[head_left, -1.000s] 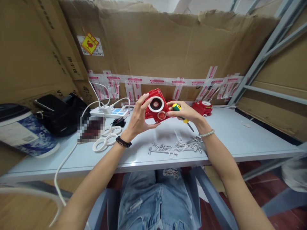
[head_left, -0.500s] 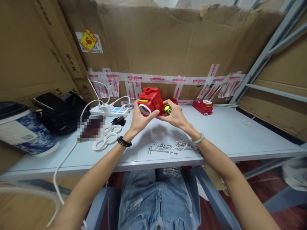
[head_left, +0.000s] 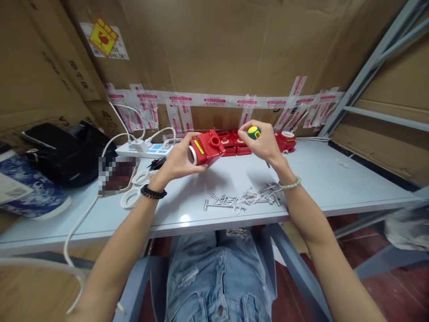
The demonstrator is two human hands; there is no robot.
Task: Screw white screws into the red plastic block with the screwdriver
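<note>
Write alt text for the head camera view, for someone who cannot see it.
A person's left hand holds a red plastic box above a pale table, while the right hand grips a screwdriver with a yellow-green handle. Loose screws lie below; scissors and a power strip sit left.

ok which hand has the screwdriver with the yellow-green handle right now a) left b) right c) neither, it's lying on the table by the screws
b: the right hand grips the screwdriver, whose yellow-green handle end shows above the fingers, while the left hand holds the red plastic housing above the table.
</note>
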